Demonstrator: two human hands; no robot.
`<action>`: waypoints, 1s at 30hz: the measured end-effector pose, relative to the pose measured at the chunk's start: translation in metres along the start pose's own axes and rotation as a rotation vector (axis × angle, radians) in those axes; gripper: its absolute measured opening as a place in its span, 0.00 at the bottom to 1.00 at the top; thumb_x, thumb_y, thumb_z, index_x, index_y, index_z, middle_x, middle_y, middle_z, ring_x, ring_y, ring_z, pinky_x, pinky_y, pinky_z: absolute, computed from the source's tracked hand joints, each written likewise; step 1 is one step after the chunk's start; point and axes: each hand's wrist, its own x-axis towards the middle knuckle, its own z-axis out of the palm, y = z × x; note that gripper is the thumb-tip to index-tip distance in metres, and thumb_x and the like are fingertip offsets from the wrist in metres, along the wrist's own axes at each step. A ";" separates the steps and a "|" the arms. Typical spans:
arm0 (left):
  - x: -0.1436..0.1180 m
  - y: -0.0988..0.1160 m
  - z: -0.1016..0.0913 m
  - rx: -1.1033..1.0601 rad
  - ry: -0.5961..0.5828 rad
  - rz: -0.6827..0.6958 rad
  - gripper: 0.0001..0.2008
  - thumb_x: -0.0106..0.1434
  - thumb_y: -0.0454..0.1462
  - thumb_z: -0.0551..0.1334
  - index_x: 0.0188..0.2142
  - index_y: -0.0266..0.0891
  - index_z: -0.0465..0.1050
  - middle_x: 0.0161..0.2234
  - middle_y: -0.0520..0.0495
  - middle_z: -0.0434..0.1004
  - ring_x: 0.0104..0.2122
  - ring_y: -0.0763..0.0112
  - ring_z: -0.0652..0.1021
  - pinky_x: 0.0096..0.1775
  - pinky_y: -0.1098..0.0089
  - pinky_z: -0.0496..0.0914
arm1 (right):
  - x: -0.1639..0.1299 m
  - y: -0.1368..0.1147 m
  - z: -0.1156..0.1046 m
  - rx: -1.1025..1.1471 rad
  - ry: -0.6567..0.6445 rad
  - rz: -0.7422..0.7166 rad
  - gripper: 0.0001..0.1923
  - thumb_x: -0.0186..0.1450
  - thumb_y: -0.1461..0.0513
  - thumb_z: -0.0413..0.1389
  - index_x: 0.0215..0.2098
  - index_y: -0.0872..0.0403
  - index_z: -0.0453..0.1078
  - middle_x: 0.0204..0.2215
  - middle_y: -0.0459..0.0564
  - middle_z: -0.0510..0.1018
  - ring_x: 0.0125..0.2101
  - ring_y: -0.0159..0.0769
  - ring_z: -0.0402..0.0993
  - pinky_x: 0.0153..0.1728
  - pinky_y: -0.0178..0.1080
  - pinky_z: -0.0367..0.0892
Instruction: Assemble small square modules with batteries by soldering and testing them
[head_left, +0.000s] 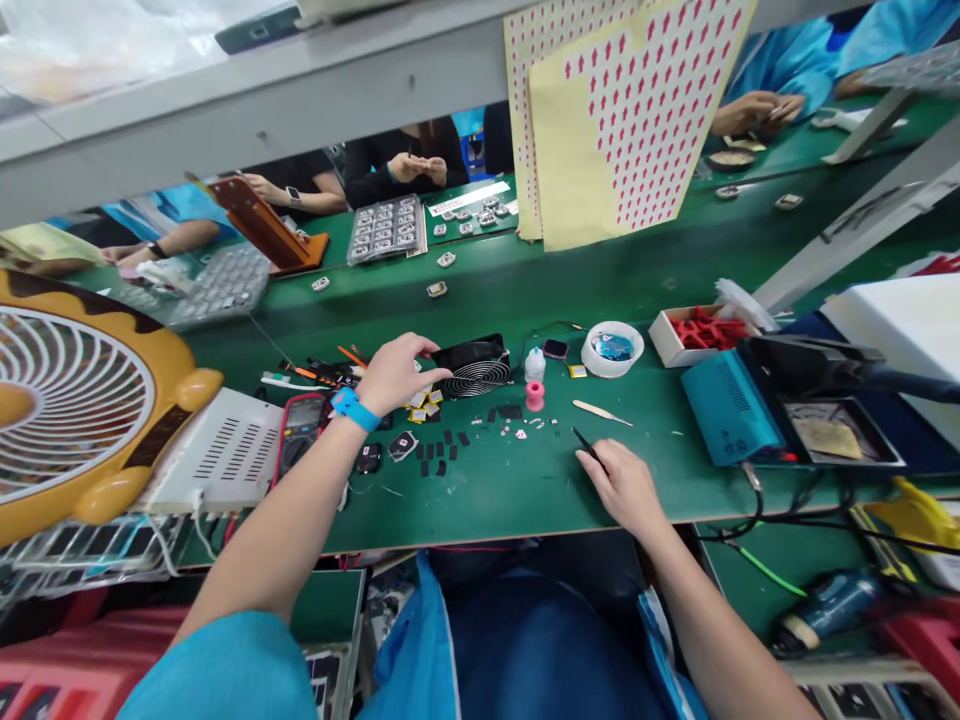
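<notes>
My left hand [397, 372] is at the left edge of a small black fan [477, 372] with a round wire guard. Its thumb and forefinger are apart; whether they touch the fan I cannot tell. Below that hand lie several yellow-and-silver battery cells [426, 404]. My right hand [621, 482] is closed around a slim black pointed tool [588, 446], tip toward the upper left. Left of it are tiny loose parts [520, 434] and several small black pads [441, 452]. A pale pointed stick [601, 411] lies just above the right hand.
A red multimeter [298, 432] and a large yellow fan [82, 400] stand left. A white bottle [535, 364], a pink spool [534, 396] and a white round dish [613, 366] sit mid-bench. Right is a teal device [731, 408]. Other people's hands work beyond the shelf.
</notes>
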 end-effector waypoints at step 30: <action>-0.095 0.036 0.020 -0.378 0.199 -0.057 0.14 0.67 0.45 0.67 0.49 0.42 0.78 0.47 0.45 0.79 0.49 0.59 0.78 0.55 0.57 0.72 | 0.004 0.005 -0.019 -0.214 -0.265 -0.171 0.24 0.78 0.49 0.41 0.26 0.48 0.59 0.23 0.49 0.70 0.28 0.41 0.64 0.31 0.42 0.56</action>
